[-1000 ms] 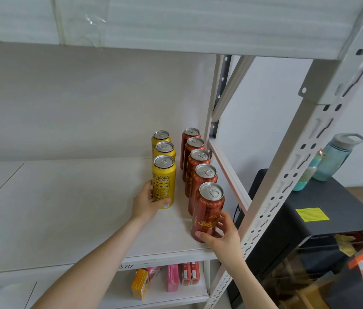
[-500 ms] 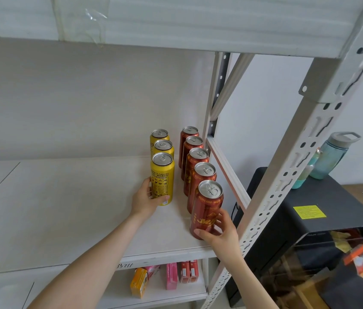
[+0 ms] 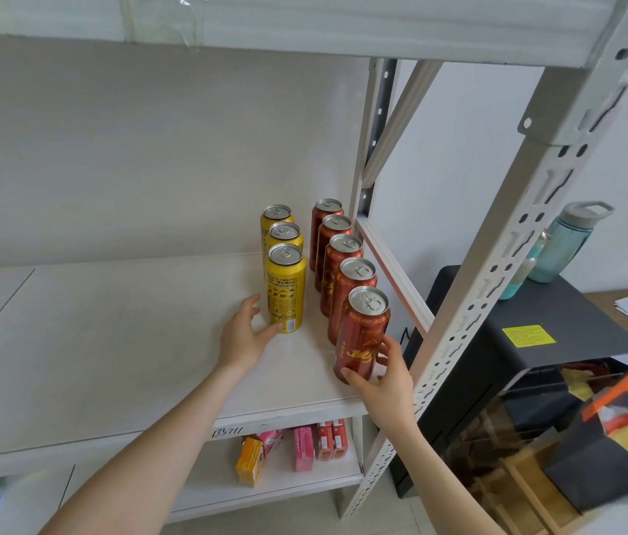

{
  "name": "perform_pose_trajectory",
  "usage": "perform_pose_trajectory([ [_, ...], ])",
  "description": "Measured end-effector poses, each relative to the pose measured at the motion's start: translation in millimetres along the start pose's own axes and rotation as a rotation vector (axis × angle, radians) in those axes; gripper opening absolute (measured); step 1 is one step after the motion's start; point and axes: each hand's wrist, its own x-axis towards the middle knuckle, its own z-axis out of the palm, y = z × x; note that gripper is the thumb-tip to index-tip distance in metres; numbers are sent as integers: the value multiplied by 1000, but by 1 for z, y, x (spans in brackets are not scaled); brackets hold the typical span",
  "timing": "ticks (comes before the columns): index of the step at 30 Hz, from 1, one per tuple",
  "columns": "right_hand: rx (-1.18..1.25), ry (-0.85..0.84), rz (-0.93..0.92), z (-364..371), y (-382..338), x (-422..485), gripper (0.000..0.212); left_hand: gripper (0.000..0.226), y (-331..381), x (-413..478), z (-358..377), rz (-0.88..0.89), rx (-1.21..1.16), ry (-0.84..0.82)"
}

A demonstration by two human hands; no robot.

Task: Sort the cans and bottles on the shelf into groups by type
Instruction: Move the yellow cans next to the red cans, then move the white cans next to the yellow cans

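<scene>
Gripping the front red can [image 3: 360,334] low down, your right hand [image 3: 385,378] is laying its thumb across the can's foot and curling its fingers round the right side, where they are hiding part of the label. That can is standing at the front right corner of the shelf [image 3: 111,341], heading a row of five red cans [image 3: 343,264] that is running back along the right edge. Each one is covering most of the can behind it, so little more than lids is showing.

Your left hand [image 3: 244,335] is cupping the foot of the front yellow can [image 3: 285,291]. Its thumb is touching the base and its fingers are curving by the left side; whether those fingers are touching is too hard to make out. Two more yellow cans [image 3: 284,235] are standing behind it, mostly hidden. The two rows are running side by side, a narrow gap between them.

A slotted post [image 3: 497,264] is crossing in front of the things beyond the shelf, partly covering whatever is standing beside the teal bottle [image 3: 570,241].
</scene>
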Motion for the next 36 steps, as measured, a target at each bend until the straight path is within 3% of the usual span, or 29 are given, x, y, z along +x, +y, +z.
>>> perform_pose_trajectory([
  [8, -434, 97, -134, -3, -5, -25, 82, 54, -17, -39, -25, 287, 451, 64],
  [15, -775, 97, -201, -5, -9, -65, 87, 60, -36, -77, -45, 438, 780, 52],
  [20, -898, 67, -297, -4, -18, -99, 84, 61, -41, -120, -62, 475, 876, 61],
  [36, -971, -120, -448, 48, -61, -208, 81, 66, -70, -249, -134, 430, 959, 84],
])
